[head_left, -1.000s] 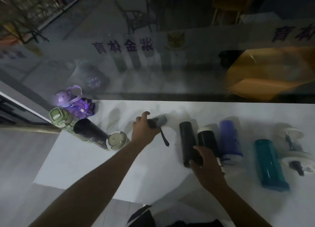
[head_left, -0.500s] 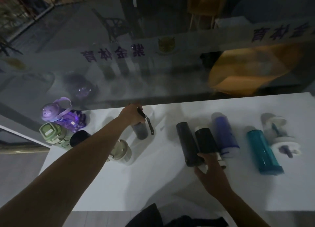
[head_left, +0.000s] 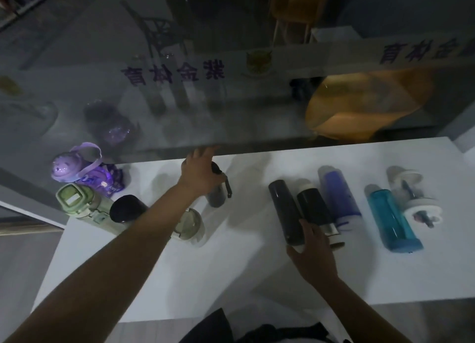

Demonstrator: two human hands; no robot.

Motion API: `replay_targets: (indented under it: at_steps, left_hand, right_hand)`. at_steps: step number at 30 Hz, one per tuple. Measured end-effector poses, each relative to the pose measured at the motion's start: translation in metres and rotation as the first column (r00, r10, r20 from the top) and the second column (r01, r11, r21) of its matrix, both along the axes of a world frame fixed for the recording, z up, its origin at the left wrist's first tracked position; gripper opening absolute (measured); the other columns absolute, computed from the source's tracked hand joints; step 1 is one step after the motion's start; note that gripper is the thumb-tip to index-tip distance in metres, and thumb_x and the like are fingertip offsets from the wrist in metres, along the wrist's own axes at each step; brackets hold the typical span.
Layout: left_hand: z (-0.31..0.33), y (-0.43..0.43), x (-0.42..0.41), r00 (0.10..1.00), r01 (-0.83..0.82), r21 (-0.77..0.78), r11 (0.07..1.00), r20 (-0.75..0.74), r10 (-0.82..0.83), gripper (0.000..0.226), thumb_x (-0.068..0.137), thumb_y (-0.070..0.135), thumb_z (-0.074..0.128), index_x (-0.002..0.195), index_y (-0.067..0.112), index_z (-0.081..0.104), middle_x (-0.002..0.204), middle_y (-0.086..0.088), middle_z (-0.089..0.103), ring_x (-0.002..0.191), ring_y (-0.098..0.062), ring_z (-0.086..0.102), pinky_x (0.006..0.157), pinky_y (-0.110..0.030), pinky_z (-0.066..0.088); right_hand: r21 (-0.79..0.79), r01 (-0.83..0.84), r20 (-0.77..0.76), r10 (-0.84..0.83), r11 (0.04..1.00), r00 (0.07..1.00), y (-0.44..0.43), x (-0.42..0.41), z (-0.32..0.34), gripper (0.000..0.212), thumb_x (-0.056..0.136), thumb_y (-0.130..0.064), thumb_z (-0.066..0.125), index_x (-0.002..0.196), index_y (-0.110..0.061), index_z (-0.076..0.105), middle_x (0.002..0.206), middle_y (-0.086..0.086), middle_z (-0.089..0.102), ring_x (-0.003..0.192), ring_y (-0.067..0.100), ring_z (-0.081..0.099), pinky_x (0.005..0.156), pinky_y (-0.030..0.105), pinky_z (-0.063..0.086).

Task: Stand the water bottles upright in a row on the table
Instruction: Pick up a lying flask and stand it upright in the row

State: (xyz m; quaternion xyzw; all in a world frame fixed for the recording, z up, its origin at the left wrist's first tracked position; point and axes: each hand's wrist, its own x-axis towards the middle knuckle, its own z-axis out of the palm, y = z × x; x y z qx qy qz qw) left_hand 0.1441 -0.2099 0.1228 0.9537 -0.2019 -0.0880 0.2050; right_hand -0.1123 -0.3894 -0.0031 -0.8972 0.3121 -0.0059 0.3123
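Note:
My left hand [head_left: 199, 174] grips the top of a small grey bottle with a black strap [head_left: 217, 194], which stands upright near the table's far edge. My right hand [head_left: 312, 250] rests on the bottom ends of a lying black bottle [head_left: 285, 210] and a lying black bottle with a white cap [head_left: 314, 210]. Right of them lie a blue bottle [head_left: 339, 194], a teal bottle [head_left: 390, 220] and a clear white shaker bottle [head_left: 411, 197]. At the left stand a purple bottle [head_left: 84, 173], a green bottle [head_left: 82, 203], a black bottle [head_left: 127, 209] and a pale-lidded bottle [head_left: 189, 225].
The white table [head_left: 231, 278] ends against a glass pane [head_left: 231, 106] with purple lettering at the back. Its left edge drops off just beyond the green bottle. A dark garment [head_left: 213, 330] shows at the near edge.
My left hand lifted the grey bottle from lying and stood it upright farther back. My right hand slid slightly toward the bottoms of the two black bottles.

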Motion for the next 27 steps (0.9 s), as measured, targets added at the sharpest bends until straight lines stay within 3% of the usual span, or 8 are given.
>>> replay_targets:
  at_steps: [3, 6, 10, 14, 17, 23, 27]
  left_hand:
    - [-0.003, 0.004, -0.051, 0.983, 0.111, -0.367, 0.923, 0.175, -0.048, 0.062, 0.071, 0.028, 0.061, 0.132, 0.022, 0.049, 0.131, -0.008, 0.053, 0.116, -0.027, 0.05, 0.098, -0.043, 0.045]
    - [-0.038, 0.02, -0.113, 0.993, 0.112, -0.464, 0.879, 0.027, -0.112, 0.059, 0.082, 0.02, 0.061, 0.135, 0.037, 0.041, 0.148, 0.001, 0.039, 0.135, -0.019, 0.04, 0.11, -0.039, 0.038]
    - [-0.107, 0.054, -0.165, 0.968, 0.154, -0.312, 0.938, -0.143, -0.206, 0.058, 0.087, 0.029, 0.053, 0.141, 0.041, 0.037, 0.156, 0.011, 0.026, 0.145, -0.006, 0.022, 0.118, -0.037, 0.027]
    - [-0.146, 0.089, -0.186, 0.914, 0.241, 0.013, 0.97, -0.339, -0.223, 0.074, 0.086, 0.038, 0.051, 0.15, 0.044, 0.013, 0.162, 0.003, 0.003, 0.15, -0.023, 0.004, 0.12, -0.043, 0.016]
    - [-0.162, 0.105, -0.187, 0.912, 0.235, 0.178, 0.956, -0.38, -0.153, 0.083, 0.086, 0.045, 0.051, 0.151, 0.043, -0.002, 0.163, -0.003, -0.013, 0.15, -0.03, -0.009, 0.121, -0.049, 0.008]
    - [-0.179, 0.114, -0.18, 0.92, 0.271, 0.264, 0.926, -0.355, -0.168, 0.082, 0.09, 0.05, 0.045, 0.152, 0.04, -0.007, 0.161, -0.005, -0.022, 0.147, -0.032, -0.022, 0.119, -0.054, -0.005]
    - [-0.185, 0.111, -0.181, 0.908, 0.32, 0.267, 0.909, -0.36, -0.214, 0.079, 0.09, 0.053, 0.04, 0.151, 0.041, -0.009, 0.16, -0.004, -0.027, 0.145, -0.033, -0.027, 0.115, -0.059, -0.01]
  right_hand:
    - [-0.061, 0.007, -0.111, -0.014, 0.998, 0.994, 0.008, 0.017, -0.01, 0.086, 0.075, -0.049, 0.069, 0.142, -0.026, 0.02, 0.138, 0.009, 0.042, 0.125, 0.035, 0.044, 0.094, 0.053, 0.049]
    - [-0.097, 0.032, -0.181, -0.049, 0.995, 0.982, 0.018, 0.033, -0.019, 0.089, 0.075, -0.051, 0.066, 0.144, -0.026, 0.016, 0.137, 0.012, 0.042, 0.125, 0.04, 0.042, 0.093, 0.056, 0.048]
    - [-0.1, 0.058, -0.18, -0.075, 0.993, 0.981, 0.035, 0.048, -0.025, 0.093, 0.076, -0.052, 0.065, 0.147, -0.035, 0.007, 0.124, 0.012, 0.05, 0.107, 0.036, 0.054, 0.084, 0.052, 0.051]
    - [-0.055, 0.138, -0.184, -0.146, 0.989, 0.972, 0.057, 0.058, -0.024, 0.093, 0.078, -0.044, 0.063, 0.148, -0.04, 0.003, 0.127, 0.013, 0.043, 0.105, 0.038, 0.051, 0.087, 0.053, 0.048]
    - [-0.019, 0.151, -0.162, -0.152, 0.988, 0.975, 0.067, 0.054, -0.022, 0.095, 0.073, -0.042, 0.069, 0.147, -0.04, 0.011, 0.121, 0.011, 0.047, 0.101, 0.034, 0.051, 0.086, 0.051, 0.049]
    - [0.131, 0.097, 0.009, -0.099, 0.987, 0.995, 0.065, 0.039, 0.003, 0.075, 0.063, -0.04, 0.075, 0.129, -0.041, 0.039, 0.104, 0.001, 0.055, 0.077, 0.015, 0.06, 0.063, 0.035, 0.056]
    - [0.029, 0.013, 0.027, -0.014, 1.0, 1.0, 0.046, 0.052, 0.032, 0.057, 0.057, -0.051, 0.069, 0.108, -0.035, 0.05, 0.098, -0.002, 0.06, 0.085, 0.016, 0.062, 0.072, 0.041, 0.058]
